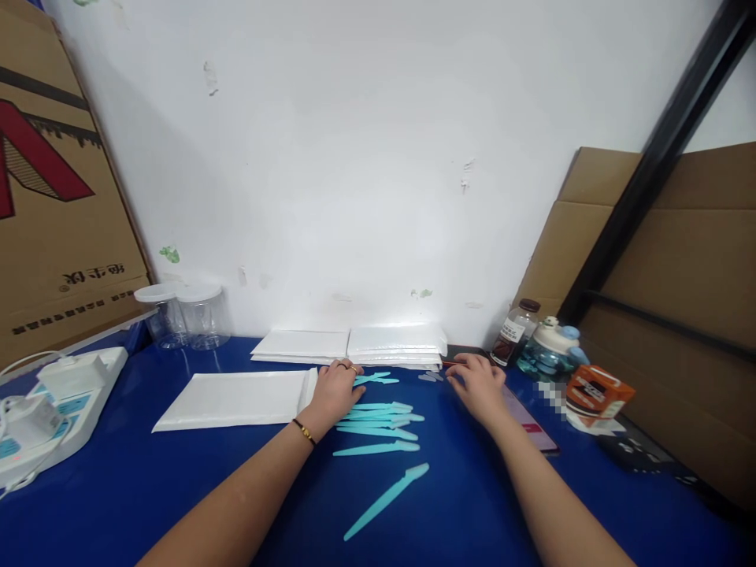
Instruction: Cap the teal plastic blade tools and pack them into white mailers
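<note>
Turquoise eyebrow razors [378,450] lie spread in a loose column on the blue table, most with their blade ends to the right. One razor [383,504] lies slanted, nearest to me. My left hand [338,391] rests palm down over the handles of the farthest razors [381,379], thumb and forefinger apart. It also overlaps the flap end of a white padded mailer [236,400]. To the right, my right hand [479,387] hovers or rests with bent, parted fingers, holding nothing visible. Small clear blade caps [431,376] lie just left of its fingertips.
White mailers [393,344] are stacked against the wall. Two clear lidded jars [201,319] and a power strip [88,405] stand left. At right are a phone-like flat device [535,421], a brown-capped bottle [515,332], a blue-white bottle [549,348] and an orange box [598,394].
</note>
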A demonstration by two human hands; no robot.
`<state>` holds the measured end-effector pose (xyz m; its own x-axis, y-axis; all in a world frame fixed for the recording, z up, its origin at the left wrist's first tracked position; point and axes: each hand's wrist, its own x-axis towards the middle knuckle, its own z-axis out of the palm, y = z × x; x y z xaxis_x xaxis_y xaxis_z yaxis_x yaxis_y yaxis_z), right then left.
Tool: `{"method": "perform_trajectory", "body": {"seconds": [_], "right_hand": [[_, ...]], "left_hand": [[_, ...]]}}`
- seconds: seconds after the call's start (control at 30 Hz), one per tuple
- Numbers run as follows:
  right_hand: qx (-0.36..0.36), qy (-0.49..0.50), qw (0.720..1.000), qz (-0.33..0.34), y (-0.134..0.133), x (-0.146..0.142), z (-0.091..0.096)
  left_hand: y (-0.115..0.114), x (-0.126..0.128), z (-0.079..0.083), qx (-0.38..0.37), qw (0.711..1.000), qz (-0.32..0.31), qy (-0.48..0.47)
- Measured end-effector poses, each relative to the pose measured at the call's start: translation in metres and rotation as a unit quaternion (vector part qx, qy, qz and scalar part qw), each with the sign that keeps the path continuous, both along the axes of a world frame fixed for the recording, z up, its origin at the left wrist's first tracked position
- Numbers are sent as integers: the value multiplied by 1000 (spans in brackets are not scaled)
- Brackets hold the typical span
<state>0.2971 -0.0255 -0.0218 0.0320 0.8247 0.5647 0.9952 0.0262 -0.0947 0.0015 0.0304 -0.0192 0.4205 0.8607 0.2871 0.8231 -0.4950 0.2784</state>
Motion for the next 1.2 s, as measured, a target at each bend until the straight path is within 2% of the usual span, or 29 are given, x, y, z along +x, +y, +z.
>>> {"method": "perform_trajectory", "body": {"seconds": [0.17, 0.37, 0.6, 0.77, 0.83, 0.9, 0.97, 1.07, 1.13, 1.2], "right_hand": [[-34, -47, 997, 48, 6, -14, -9], [-44, -114, 989, 78, 4, -37, -5], [-87, -153, 981, 86, 2, -49, 0], [-103, -96, 985, 100, 1, -49, 0], [-99, -29, 988, 118, -1, -47, 0], [-108, 90, 981, 137, -1, -44, 0], [-122, 253, 945, 167, 1, -40, -1], [-140, 472, 842, 222, 3, -35, -2], [-146, 550, 786, 241, 3, -34, -2], [-146, 584, 760, 243, 1, -34, 0]], "left_hand": [[8, -2, -5, 5, 999, -15, 28], [2, -2, 0, 11, 999, -25, 35], [-3, -4, 7, -9, 999, -45, -27], [-6, -8, 7, -96, 986, -68, -114], [-6, -9, 5, -120, 977, -88, -155], [-6, -10, 3, -138, 967, -103, -189], [-7, -9, 2, -158, 958, -114, -211], [-9, -7, 3, -182, 950, -122, -220], [-10, -6, 5, -179, 952, -121, -217], [-10, -6, 6, -168, 955, -118, -213]]}}
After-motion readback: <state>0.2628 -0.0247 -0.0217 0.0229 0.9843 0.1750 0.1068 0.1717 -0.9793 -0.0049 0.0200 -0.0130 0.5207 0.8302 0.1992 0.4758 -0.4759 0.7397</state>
